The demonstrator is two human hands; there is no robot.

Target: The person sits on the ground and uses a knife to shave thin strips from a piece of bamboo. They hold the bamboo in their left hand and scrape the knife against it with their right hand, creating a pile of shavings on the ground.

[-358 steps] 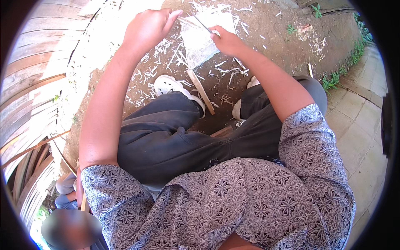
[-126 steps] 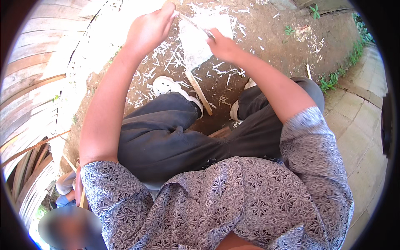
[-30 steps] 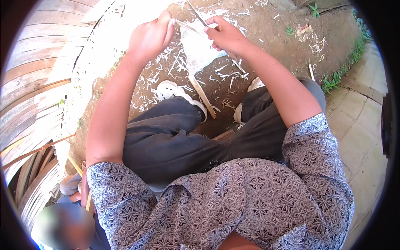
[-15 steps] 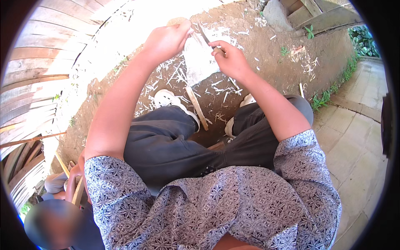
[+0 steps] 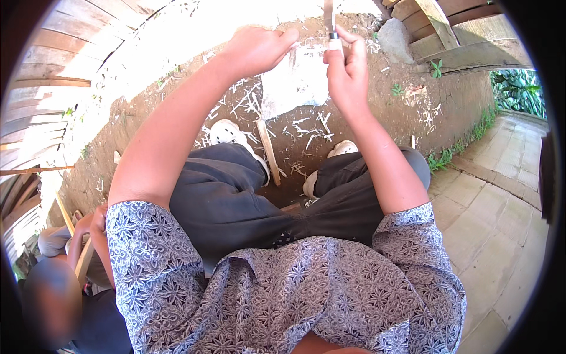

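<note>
Both arms reach forward over the ground. My right hand (image 5: 349, 74) is closed round the handle of a knife (image 5: 329, 17), its blade pointing up and away from me. To its left, my left hand (image 5: 257, 50) is closed with thumb and fingers pressed together. A small pale tip shows at its fingertips, but bright glare hides what it belongs to. The knife and the left hand are apart. Below them a whitish sheet (image 5: 295, 94) lies on the soil, with pale wood shavings (image 5: 306, 127) strewn around. A flat wooden stick (image 5: 268, 152) lies between my feet.
A slatted wooden wall (image 5: 65, 59) curves along the left. At lower left another person (image 5: 100, 318) sits close by with long wooden pieces. A grey stone (image 5: 394, 40) and wooden planks (image 5: 471, 53) stand at upper right, above a paved path (image 5: 489, 218).
My right hand has moved up and right, turning the knife from slanting up-left to nearly upright. My left hand has shifted slightly right. The pale piece above it no longer shows.
</note>
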